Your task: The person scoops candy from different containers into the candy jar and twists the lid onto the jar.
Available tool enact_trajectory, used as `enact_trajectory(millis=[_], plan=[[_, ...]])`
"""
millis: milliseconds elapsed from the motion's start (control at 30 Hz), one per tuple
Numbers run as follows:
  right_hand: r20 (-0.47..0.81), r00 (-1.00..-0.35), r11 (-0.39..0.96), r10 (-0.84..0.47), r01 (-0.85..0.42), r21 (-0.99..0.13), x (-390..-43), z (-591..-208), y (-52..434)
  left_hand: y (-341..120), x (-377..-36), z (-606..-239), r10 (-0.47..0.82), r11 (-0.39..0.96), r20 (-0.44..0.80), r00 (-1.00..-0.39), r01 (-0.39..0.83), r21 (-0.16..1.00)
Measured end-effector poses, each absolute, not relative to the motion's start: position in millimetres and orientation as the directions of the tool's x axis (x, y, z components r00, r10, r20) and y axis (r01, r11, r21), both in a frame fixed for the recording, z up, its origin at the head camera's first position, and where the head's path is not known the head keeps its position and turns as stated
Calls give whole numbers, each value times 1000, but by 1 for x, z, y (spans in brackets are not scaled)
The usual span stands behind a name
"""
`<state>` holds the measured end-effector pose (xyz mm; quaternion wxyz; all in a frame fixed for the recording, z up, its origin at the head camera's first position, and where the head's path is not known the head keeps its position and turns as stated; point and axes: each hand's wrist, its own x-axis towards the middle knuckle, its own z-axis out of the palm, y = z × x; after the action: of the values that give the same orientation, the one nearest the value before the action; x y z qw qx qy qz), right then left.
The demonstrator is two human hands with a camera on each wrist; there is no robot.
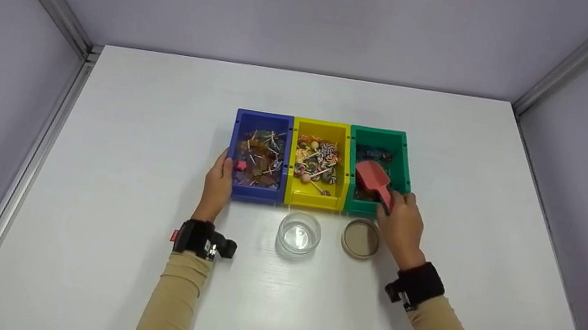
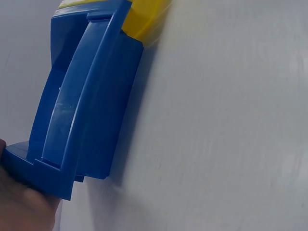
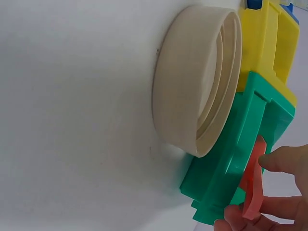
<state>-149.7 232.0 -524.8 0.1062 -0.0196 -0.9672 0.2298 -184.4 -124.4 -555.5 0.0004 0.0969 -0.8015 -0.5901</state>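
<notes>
At the left bin, my left hand (image 1: 216,188) holds the side wall of the blue bin (image 1: 254,193), with the thumb by its rim. That bin contains clear-wrapped lollipops (image 1: 261,154) and a small pink-red piece. My right hand (image 1: 403,225) pinches the handle of a red scoop (image 1: 373,176), whose bowl is over the green bin (image 1: 404,168). Dark wrapped sweets (image 1: 375,154) lie inside the green bin. In the right wrist view, thumb and fingers close round the scoop handle (image 3: 254,197). Between these bins, the yellow bin (image 1: 313,200) contains swirl lollipops (image 1: 318,160).
In front of the yellow bin stands a clear glass jar (image 1: 299,233). A beige round lid (image 1: 361,239) lies close to my right wrist, hollow side up. The white table (image 1: 270,315) is bounded by pale panels at the back and sides.
</notes>
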Motion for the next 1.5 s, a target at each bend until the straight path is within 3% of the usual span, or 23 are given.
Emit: enact_trajectory(millis=[400,1100,1500], plan=[[168,-981,878,100,8,-479,-155,-526,229,-124,-182,-559,-154,269,-62,-986,-103,958],[163,-982,865,95,0,-502,-167,-510,223,-125,-183,-558,-143,208,-132,-981,-160,965],[91,-994,873,55,4,-487,-171,-490,229,-124,-183,-559,-156,223,-63,-986,-98,970]])
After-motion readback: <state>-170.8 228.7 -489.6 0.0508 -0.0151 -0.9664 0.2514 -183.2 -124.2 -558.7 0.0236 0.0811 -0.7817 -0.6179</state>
